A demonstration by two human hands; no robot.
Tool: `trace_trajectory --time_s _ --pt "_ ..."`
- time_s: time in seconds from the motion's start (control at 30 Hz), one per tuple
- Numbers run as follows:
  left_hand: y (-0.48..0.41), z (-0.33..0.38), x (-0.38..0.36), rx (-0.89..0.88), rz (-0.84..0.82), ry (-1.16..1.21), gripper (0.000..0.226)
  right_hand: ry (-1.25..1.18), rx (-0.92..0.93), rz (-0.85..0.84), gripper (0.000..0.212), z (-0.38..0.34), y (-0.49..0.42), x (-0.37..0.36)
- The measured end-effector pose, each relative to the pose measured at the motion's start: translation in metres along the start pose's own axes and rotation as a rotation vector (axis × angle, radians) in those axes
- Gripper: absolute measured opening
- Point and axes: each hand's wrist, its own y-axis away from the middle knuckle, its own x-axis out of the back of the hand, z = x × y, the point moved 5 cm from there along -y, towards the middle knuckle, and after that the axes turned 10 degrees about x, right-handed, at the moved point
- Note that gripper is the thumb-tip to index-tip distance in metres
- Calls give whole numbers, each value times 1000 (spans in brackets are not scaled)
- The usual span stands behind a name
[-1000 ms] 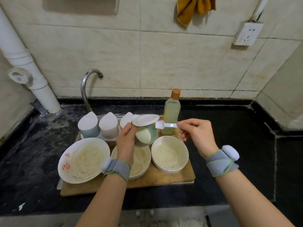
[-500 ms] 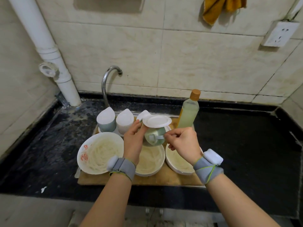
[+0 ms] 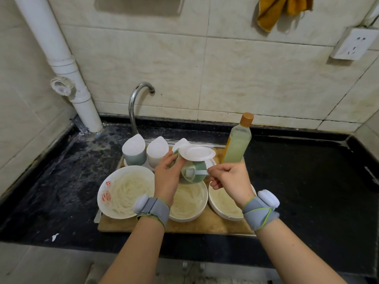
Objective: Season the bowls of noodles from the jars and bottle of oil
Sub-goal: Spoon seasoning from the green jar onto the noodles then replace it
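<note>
Three bowls of white noodles stand on a wooden board [image 3: 205,226]: a wide left bowl [image 3: 125,191], a middle bowl [image 3: 188,203] and a right bowl [image 3: 223,203]. My left hand [image 3: 166,179] grips a green seasoning jar [image 3: 194,171], tilted over the middle bowl, its white lid [image 3: 197,153] flipped up. My right hand [image 3: 229,179] pinches the handle of a small white spoon [image 3: 194,172] whose scoop is inside the jar's mouth. Behind stand a grey-green lidded jar [image 3: 134,151], a white lidded jar [image 3: 156,151] and an oil bottle [image 3: 238,140] with a brown cap.
The board lies over a sink on a black stone counter [image 3: 307,181]. A curved tap [image 3: 135,103] rises behind the jars. A white drainpipe [image 3: 61,64] runs down the left wall. A wall socket [image 3: 352,44] and a yellow cloth [image 3: 281,9] hang at upper right.
My right hand has brought the spoon from beside the jar into its mouth, and now covers part of the right bowl. The camera has shifted closer and to the left.
</note>
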Motion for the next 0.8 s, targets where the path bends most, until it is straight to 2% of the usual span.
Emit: trace_trajectory --time_s 0.13,0.23,0.37,0.5,0.53,0.63,0.67,0.7,0.8 --pt "0 0 7 33 28 27 10 -96 -44 24 7 0 2 3" --pt "-1 -3 18 38 56 70 31 -146 -70 32 6 -2 1 3" --pt "-3 -7 35 38 113 132 45 -169 -70 33 5 -6 -1 4" --pt "-2 -1 48 27 179 151 26 -147 -7 26 8 -15 -5 6" --pt "-1 0 52 29 198 161 28 -132 14 23 9 -18 -6 7" --pt "1 3 60 37 244 178 60 -68 73 17 11 -24 -8 6" --pt "0 3 63 43 256 184 62 -45 91 17 11 -26 -8 6" --pt "0 3 65 46 266 185 55 -25 107 17 11 -27 -8 5" --pt "0 6 70 41 279 164 11 27 151 16 8 -29 -7 2"
